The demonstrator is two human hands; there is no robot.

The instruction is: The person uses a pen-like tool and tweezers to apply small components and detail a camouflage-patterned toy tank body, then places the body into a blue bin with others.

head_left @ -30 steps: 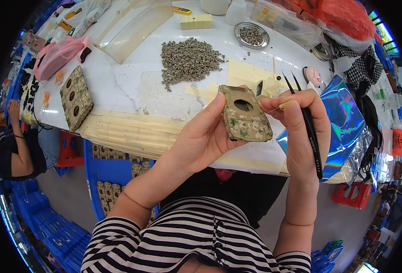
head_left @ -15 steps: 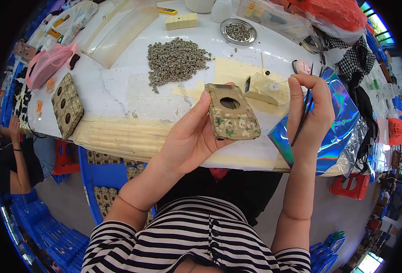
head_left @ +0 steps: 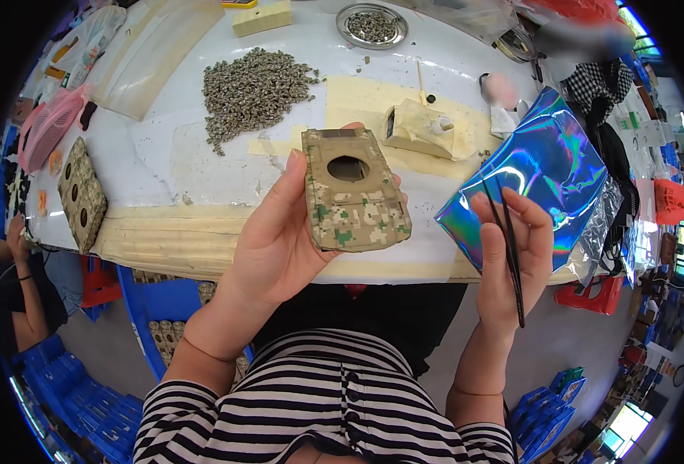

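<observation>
My left hand [head_left: 284,236] holds up a flat camouflage-patterned plastic part [head_left: 353,193] with a round hole near its top, its patterned face toward me. My right hand [head_left: 512,259] grips thin black tweezers [head_left: 508,247], tips pointing up, a short way right of the part and apart from it. Behind the part on the white table [head_left: 164,155] lies a pile of small grey-green pieces [head_left: 253,89] and a tan moulded block [head_left: 419,127].
An iridescent foil bag [head_left: 543,174] lies at the right table edge. A metal dish [head_left: 371,25] with small pieces stands at the back. Another camouflage part [head_left: 81,193] and a pink fan [head_left: 48,127] lie left. A person's arm [head_left: 25,301] is at lower left. Blue crates [head_left: 86,410] stand below.
My left hand has turned the camouflage part so it faces me squarely. My right hand with the tweezers has dropped lower and drawn away to the right.
</observation>
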